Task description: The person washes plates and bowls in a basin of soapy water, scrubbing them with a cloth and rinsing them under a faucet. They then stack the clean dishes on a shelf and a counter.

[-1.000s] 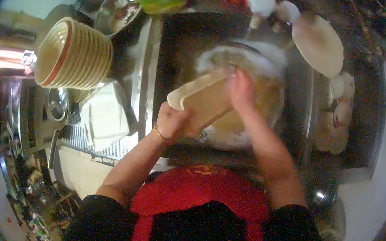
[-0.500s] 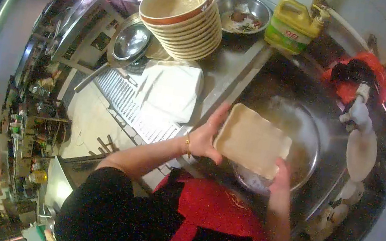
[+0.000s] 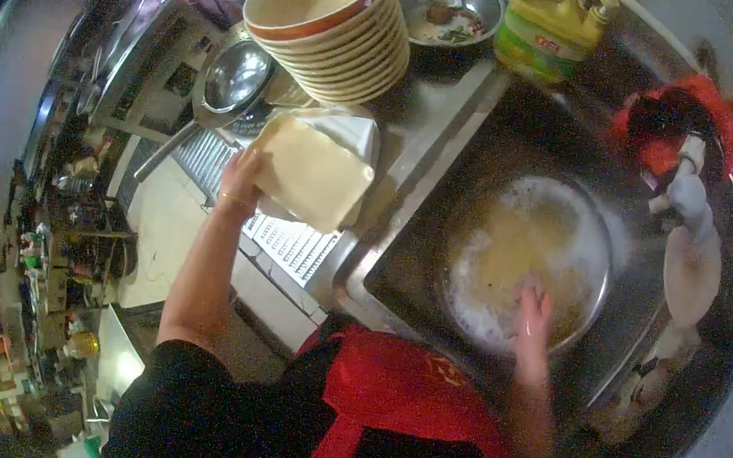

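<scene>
Left hand [image 3: 244, 173]: outstretched, holding tray [image 3: 314, 171] | Right hand [image 3: 532, 315]: reaching over basin rim [image 3: 605, 291]

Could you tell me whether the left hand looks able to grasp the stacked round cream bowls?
Probably not: the stacked round cream bowls stand close by, but the left hand already holds a shallow rectangular cream dish.

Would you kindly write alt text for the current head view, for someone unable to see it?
A person's left hand holds a cream rectangular dish over white dishware, while the right hand is at foamy water in a round metal basin. Stacked bowls and a yellow jug stand beyond.
</scene>
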The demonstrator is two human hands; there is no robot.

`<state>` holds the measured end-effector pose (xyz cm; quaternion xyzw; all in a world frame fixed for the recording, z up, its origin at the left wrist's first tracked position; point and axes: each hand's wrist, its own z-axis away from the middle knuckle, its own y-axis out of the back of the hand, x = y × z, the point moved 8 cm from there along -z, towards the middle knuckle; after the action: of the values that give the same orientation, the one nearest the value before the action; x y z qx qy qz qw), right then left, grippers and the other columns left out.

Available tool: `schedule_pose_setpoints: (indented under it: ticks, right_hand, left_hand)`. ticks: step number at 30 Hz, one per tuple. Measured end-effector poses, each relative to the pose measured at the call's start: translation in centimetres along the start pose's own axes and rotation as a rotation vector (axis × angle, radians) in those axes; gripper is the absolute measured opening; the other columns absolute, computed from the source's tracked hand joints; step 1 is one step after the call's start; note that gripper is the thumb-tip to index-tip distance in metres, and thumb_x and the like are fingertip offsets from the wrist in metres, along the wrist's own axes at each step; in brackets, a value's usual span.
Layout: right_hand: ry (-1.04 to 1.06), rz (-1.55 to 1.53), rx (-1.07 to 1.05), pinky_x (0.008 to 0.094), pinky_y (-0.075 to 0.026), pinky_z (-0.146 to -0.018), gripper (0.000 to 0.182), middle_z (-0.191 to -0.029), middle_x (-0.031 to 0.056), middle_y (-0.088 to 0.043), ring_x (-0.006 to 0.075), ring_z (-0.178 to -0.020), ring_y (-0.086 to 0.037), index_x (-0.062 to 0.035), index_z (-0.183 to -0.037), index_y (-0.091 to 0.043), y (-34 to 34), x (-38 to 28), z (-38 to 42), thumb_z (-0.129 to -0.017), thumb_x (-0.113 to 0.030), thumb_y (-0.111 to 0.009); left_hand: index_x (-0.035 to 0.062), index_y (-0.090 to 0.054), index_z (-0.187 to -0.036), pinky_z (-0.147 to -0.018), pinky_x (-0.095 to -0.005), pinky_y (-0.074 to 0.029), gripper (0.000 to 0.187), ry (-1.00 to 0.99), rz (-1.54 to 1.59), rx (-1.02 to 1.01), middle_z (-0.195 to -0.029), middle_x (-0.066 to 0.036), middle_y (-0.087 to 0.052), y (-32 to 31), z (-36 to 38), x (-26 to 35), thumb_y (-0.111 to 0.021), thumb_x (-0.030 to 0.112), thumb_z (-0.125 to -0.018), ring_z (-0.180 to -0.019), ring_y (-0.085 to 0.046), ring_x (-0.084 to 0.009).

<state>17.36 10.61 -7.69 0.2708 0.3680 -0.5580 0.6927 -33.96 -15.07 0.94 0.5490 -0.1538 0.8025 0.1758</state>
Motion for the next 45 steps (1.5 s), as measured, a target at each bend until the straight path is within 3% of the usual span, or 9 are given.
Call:
schedule_pose_setpoints:
  ticks: [10, 15, 18, 20, 28, 35, 39, 41, 45]
  right_hand:
    - [0.002, 0.074, 0.054, 0.0331, -0.043, -0.081, 0.05, -0.112, 0.009, -0.05, 0.0206, -0.098, -0.051, 0.0009, -0.124, -0.038, 6.7, 4.4, -1.6, -0.085, -0.028, -0.054]
    - [0.088, -0.004, 0.028, 0.0308, -0.04, -0.085, 0.055, -0.117, 0.0104, -0.048, 0.0195, -0.102, -0.048, -0.0001, -0.127, -0.034, 7.7, 4.3, -2.2, -0.084, -0.026, -0.055]
    - [0.178, 0.246, 0.339, 0.0334, -0.037, -0.091, 0.059, -0.126, 0.0127, -0.042, 0.0219, -0.11, -0.043, -0.0005, -0.131, -0.03, 11.8, 4.6, -4.4, -0.079, -0.014, -0.057]
    - [0.411, 0.429, 0.46, 0.0364, -0.035, -0.095, 0.062, -0.129, 0.0152, -0.039, 0.026, -0.115, -0.041, -0.0004, -0.131, -0.03, 13.9, 3.3, -5.8, -0.076, -0.01, -0.058]
    - [0.066, 0.907, 0.382, 0.0413, -0.032, -0.097, 0.059, -0.125, 0.0183, -0.043, 0.0329, -0.116, -0.041, -0.0049, -0.128, -0.037, 9.6, 5.0, -12.1, -0.072, -0.008, -0.057]
    - [-0.013, 0.869, 0.309, 0.0437, -0.038, -0.091, 0.05, -0.122, 0.0204, -0.046, 0.0366, -0.112, -0.044, -0.0041, -0.123, -0.043, 8.3, 1.6, -13.3, -0.078, -0.022, -0.054]
    - [0.029, 1.013, 0.334, 0.043, -0.037, -0.093, 0.05, -0.124, 0.019, -0.045, 0.0372, -0.113, -0.043, -0.0044, -0.122, -0.045, 9.9, 9.2, -20.6, -0.076, -0.022, -0.055]
    - [-0.25, 1.016, -0.101, 0.0417, -0.038, -0.093, 0.047, -0.123, 0.0201, -0.046, 0.0364, -0.112, -0.044, -0.0032, -0.12, -0.045, 7.8, 10.4, -21.0, -0.077, -0.02, -0.053]
    - [-0.01, 0.924, 0.041, 0.0418, -0.042, -0.084, 0.045, -0.114, 0.0229, -0.051, 0.0364, -0.1, -0.052, 0.0035, -0.117, -0.042, 3.8, 1.4, -15.2, -0.077, -0.015, -0.053]
  left_hand:
    - [0.0001, -0.06, -0.095, -0.07, -0.0341, -0.047, 0.052, -0.118, -1.388, -0.036, -0.089, -0.013, -0.063, -5.4, -8.9, 4.4, -0.067, 0.042, -0.067, -0.076, -0.061, -0.0232]
    - [0.0025, -0.061, -0.09, -0.073, -0.0367, -0.045, 0.043, -0.821, -1.676, 0.139, -0.085, -0.012, -0.063, -0.6, -17.1, -1.1, -0.066, 0.037, -0.065, -0.086, -0.058, -0.0255]
    - [0.007, -0.058, -0.086, -0.068, -0.0352, -0.044, 0.028, -0.607, -1.41, 0.233, -0.087, -0.008, -0.06, -7.0, -7.9, 6.2, -0.069, 0.022, -0.065, -0.08, -0.055, -0.0235]
    - [0.0021, -0.056, -0.098, -0.066, -0.0296, -0.048, 0.022, -1.103, -0.83, 0.193, -0.098, -0.006, -0.059, -8.6, -4.2, 8.3, -0.063, 0.006, -0.077, -0.081, -0.057, -0.0183]
    - [-0.0012, -0.043, -0.121, -0.094, -0.0311, -0.035, 0.044, -0.512, -0.498, -0.692, -0.117, -0.014, -0.052, -30.7, 9.1, -2.8, -0.056, 0.003, -0.079, -0.109, -0.048, -0.0197]
    - [0.0064, -0.046, -0.122, -0.085, -0.0349, -0.044, 0.049, 0.276, -0.744, -0.834, -0.12, -0.01, -0.051, -34.7, 2.0, -32.3, -0.061, 0.025, -0.079, -0.103, -0.052, -0.0233]
    - [0.0037, -0.053, -0.107, -0.073, -0.0326, -0.046, 0.039, 0.301, -0.71, -0.776, -0.093, -0.012, -0.061, -39.5, 6.9, -26.0, -0.062, 0.025, -0.076, -0.09, -0.057, -0.0196]
    - [0.0047, -0.054, -0.103, -0.069, -0.0308, -0.046, 0.038, 0.742, -0.55, -0.473, -0.085, -0.012, -0.06, -37.7, 8.0, -27.0, -0.064, 0.026, -0.074, -0.084, -0.056, -0.017]
    - [0.0031, -0.051, -0.102, -0.067, -0.0312, -0.046, 0.035, 0.129, -0.468, -0.733, -0.084, -0.01, -0.058, -36.0, 4.1, -33.3, -0.065, 0.018, -0.073, -0.078, -0.055, -0.0187]
